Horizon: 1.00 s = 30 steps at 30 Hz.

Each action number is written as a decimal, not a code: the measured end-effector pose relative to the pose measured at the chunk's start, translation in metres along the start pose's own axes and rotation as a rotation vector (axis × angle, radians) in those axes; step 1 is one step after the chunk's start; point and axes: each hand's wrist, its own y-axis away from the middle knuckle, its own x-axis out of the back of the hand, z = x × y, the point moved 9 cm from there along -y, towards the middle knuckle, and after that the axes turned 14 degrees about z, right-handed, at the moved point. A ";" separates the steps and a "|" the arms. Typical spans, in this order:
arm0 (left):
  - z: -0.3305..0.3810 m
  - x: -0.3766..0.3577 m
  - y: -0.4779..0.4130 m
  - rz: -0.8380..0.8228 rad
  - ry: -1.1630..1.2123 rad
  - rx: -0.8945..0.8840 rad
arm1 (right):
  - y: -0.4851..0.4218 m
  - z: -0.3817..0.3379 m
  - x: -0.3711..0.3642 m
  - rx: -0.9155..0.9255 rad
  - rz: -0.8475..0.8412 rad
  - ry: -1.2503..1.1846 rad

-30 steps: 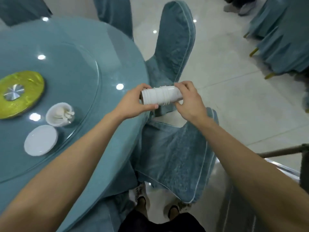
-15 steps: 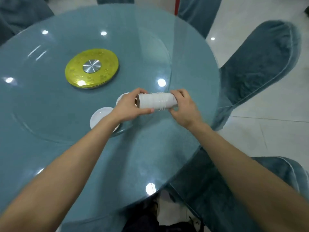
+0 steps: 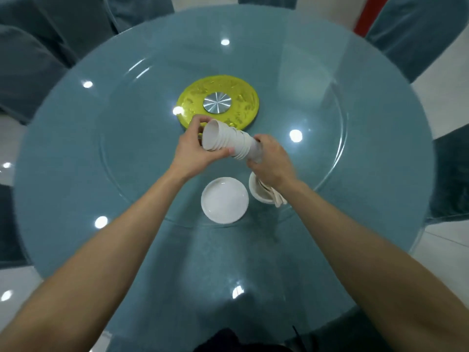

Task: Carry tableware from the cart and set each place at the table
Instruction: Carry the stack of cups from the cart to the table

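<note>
Fingers, left (image 3: 201, 121): curled over the wide open end of the stack of white cups (image 3: 234, 143), with the thumb pressed on the side nearest the camera. I log the left hand (image 3: 193, 152) as gripping the outermost cup. Fingers, right (image 3: 262, 143): wrapped round the narrow base end of the same stack. I log the right hand (image 3: 272, 165) as gripping too.

Item 1, stack of white cups: nested and lying on its side between the two hands, mouth turned left and toward the camera. It is held above the glass turntable (image 3: 121, 158). On my feed its far side overlaps the near rim of the yellow hub (image 3: 241, 97). The rims blur together, so I cannot count the cups.

Item 2, white plate (image 3: 224, 200): flat on the turntable near its closest edge, below the hands.

Item 3, white bowl (image 3: 255, 191): just right of the plate and partly hidden by the right wrist. White spoons (image 3: 278, 200) lean out over its near right rim.

Item 4, round table (image 3: 63, 224): blue-green with a glossy top that shows spots of reflected light.

Item 5, yellow hub: at the centre of the turntable, with a metal disc (image 3: 217, 105) in its middle.

Item 6, surroundings: chairs (image 3: 30, 67) in blue covers stand at the far left, the far side and the right. A red strip (image 3: 370, 13) shows at top right, and pale floor (image 3: 441, 80) lies beyond the table.

Item 7, forearms (image 3: 114, 250): bare, reaching in from both lower corners.
</note>
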 end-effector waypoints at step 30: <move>-0.061 -0.043 -0.030 -0.292 -0.315 -0.181 | -0.021 0.038 -0.048 -0.139 -0.132 0.073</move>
